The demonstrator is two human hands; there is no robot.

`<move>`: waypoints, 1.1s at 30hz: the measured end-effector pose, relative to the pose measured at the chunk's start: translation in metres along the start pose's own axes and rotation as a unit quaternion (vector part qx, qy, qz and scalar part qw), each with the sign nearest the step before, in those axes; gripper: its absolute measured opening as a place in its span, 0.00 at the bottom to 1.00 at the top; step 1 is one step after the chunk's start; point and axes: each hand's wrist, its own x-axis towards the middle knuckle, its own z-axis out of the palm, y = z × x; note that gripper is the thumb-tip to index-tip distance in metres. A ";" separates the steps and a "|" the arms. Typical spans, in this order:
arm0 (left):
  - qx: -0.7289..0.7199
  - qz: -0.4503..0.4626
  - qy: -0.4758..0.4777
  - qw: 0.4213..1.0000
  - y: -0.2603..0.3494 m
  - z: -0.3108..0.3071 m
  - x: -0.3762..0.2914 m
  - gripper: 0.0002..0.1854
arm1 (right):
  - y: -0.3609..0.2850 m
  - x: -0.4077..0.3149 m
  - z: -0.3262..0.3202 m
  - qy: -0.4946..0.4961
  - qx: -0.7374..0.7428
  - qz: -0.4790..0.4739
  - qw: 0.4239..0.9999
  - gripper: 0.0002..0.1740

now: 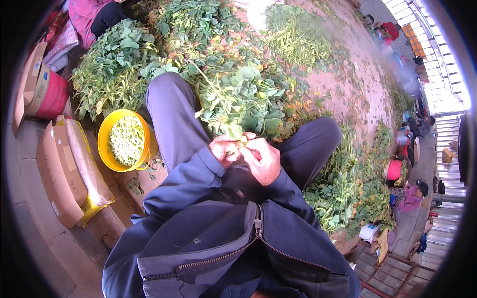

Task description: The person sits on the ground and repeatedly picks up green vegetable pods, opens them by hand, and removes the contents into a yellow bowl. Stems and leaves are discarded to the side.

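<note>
Between my knees my left hand [223,151] and my right hand [264,160] meet, their fingertips pinching a small green bean pod [243,140]. The fingers cover part of it, so its full shape is hidden. Just beyond my hands lies a heap of uprooted bean plants [242,98], with broad green leaves and pale stems. Left of my left knee stands a yellow plastic bucket [102,151], holding many small pale green beans [126,140].
A cardboard box [61,175] lies at left beside a rolled sack [87,164]. Behind it stands a red and beige bucket [52,95]. More bean plants [115,67] cover the ground. A seated person [89,18] is at upper left, another person [410,197] at right.
</note>
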 end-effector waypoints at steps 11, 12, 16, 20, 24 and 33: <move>-0.088 0.109 -0.086 0.986 0.110 -0.046 -0.087 0.29 | -0.040 -0.052 -0.202 0.338 0.026 -0.058 0.939 0.08; -0.001 0.209 0.016 0.978 0.128 -0.052 -0.106 0.29 | -0.048 -0.068 -0.228 0.385 0.096 -0.035 0.917 0.11; 0.152 0.386 0.428 0.803 0.179 -0.129 -0.134 0.20 | -0.061 -0.162 -0.332 0.293 0.178 -0.038 0.939 0.17; 0.393 0.343 0.393 0.757 0.191 -0.324 -0.196 0.20 | -0.049 -0.247 -0.383 0.211 0.151 0.091 0.961 0.20; 0.712 0.328 0.411 0.465 0.179 -0.322 -0.194 0.29 | -0.046 -0.320 -0.400 0.116 -0.003 0.406 0.906 0.10; 0.581 0.264 0.164 0.752 0.147 -0.015 -0.014 0.18 | 0.028 -0.233 -0.322 0.085 -0.301 0.339 0.887 0.07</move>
